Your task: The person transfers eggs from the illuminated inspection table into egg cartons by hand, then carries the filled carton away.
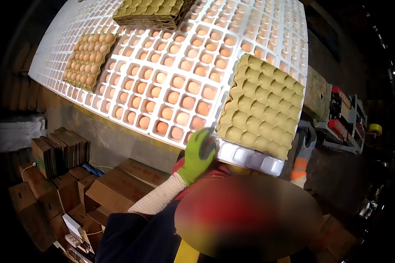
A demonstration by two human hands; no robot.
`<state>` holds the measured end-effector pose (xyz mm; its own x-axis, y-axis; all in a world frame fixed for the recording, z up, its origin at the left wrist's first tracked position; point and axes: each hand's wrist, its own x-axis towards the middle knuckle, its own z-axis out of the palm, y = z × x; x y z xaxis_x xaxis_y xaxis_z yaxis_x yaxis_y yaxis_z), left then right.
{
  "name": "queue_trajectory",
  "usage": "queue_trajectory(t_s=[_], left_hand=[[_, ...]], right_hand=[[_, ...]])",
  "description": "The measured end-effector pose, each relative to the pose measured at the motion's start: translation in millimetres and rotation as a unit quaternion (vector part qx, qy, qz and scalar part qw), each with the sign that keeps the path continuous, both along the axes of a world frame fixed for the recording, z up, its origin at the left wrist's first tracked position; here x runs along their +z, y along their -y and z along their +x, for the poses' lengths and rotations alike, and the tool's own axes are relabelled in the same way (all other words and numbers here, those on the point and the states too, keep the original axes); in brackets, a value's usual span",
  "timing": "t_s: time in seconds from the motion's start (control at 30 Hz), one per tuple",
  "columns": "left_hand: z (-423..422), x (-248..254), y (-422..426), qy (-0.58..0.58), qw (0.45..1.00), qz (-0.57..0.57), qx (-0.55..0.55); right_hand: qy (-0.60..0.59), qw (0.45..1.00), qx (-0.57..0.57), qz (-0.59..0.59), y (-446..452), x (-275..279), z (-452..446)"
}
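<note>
My left hand, in a green glove with a grey palm, is at the front edge of the white egg trays, just left of an olive pulp egg tray. Its fingers look curved and apart, somewhat blurred, with nothing clear between them. To the right of the table corner is my right hand, in a grey and orange glove, fingers spread and holding nothing visible. Brown eggs sit singly in the white compartments. The pulp tray lies over white trays at the front right, its cups showing no eggs.
A pulp tray full of eggs rests at the left, and a stack of pulp trays at the back. Cardboard boxes and flattened cartons stand below left. A metal rack with red items is at the right.
</note>
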<state>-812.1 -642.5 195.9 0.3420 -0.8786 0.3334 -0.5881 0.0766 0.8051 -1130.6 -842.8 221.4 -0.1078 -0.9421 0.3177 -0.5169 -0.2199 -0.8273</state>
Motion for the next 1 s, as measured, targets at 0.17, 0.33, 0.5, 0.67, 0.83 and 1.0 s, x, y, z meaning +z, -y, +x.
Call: queue_trajectory(t_s=[0.17,0.33,0.5,0.67,0.83,1.0], left_hand=[[-1.7,25.0,62.5,-0.097,0.988,0.113,0.047],[-19.3,16.8,68.6,-0.008,0.980,0.174,0.090],[23.8,44.4,77.0,-0.253,0.955,0.110,0.111],[201.5,49.2,111.6,-0.347,0.928,-0.043,0.124],[427.4,122.5,203.2,-0.296,0.920,-0.227,0.118],[482.6,110.6,240.4,0.007,0.933,-0.127,0.337]], right_hand=[[0.007,0.939,0.093,0.332,44.9,-33.0,-41.6],[-0.077,0.976,0.029,0.202,14.4,-20.0,-11.7],[0.028,0.981,0.102,0.165,32.5,47.5,63.2],[-0.083,0.906,0.406,-0.090,127.3,50.8,212.7],[0.187,0.927,0.301,0.122,203.3,43.9,460.5],[-0.149,0.956,0.240,0.084,242.2,33.4,594.4]])
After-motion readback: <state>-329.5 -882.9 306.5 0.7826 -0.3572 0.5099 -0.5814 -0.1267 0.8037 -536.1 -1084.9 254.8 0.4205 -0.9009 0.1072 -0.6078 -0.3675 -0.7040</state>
